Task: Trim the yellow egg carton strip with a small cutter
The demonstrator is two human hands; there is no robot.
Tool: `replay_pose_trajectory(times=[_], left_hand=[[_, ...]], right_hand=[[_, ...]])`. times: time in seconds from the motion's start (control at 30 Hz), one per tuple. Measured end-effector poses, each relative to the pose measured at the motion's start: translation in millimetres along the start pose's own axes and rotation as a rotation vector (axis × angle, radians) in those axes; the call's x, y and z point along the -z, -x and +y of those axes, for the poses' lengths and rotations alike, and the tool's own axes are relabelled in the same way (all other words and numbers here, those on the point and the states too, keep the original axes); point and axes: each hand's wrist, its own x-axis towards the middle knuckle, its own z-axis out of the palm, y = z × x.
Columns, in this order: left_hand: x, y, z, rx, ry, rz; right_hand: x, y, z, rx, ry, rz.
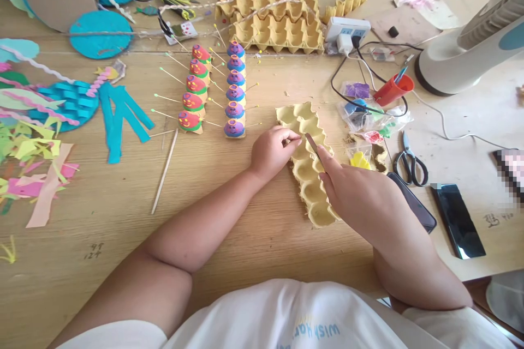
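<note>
A yellowish strip of egg carton (315,170), two cups wide, lies lengthwise in front of me. My left hand (273,154) has its fingers curled in over the carton's left edge, thumb and forefinger close together. In my right hand (347,182) is a narrow, flat-bladed knife (311,143), its tip over the middle of the strip. Beyond my left hand stand two rows of painted carton cups: a red and green caterpillar (192,102) and a purple and blue caterpillar (235,94), both with cotton swabs sticking out sideways.
Larger egg trays (274,16) lie at the back. Right of the carton are clay bags (360,160), scissors (410,161), a red cup (393,89), two phones (459,221), a power strip (347,27) and a fan (462,49). A thin stick (165,172) and paper crafts (67,103) are left.
</note>
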Motion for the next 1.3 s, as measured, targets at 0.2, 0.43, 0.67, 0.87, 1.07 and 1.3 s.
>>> replay_pose_trajectory(times=[0.2, 0.43, 0.67, 0.87, 1.07, 1.3], left_hand=[[0.3, -0.3, 0.0, 0.004, -0.004, -0.011], [0.3, -0.7, 0.3, 0.005, -0.01, -0.014], [1.0, -1.0, 0.4, 0.013, -0.004, -0.022], [0.5, -0.9, 0.4, 0.013, -0.004, -0.019], [0.1, -1.2, -0.7, 0.015, 0.001, -0.008], [0.0, -1.6, -1.6, 0.01, 0.002, -0.011]], right_hand=[[3.4, 0.5, -3.8, -0.01, -0.007, -0.065], [3.7, -1.4, -3.1, -0.014, -0.011, -0.068], [-4.3, -3.4, 0.5, -0.023, -0.029, -0.011], [-7.1, -2.8, 4.8, 0.003, -0.065, 0.023], [-6.3, -4.1, 4.7, -0.011, -0.058, 0.001], [-4.1, -4.5, 2.8, -0.027, -0.054, -0.041]])
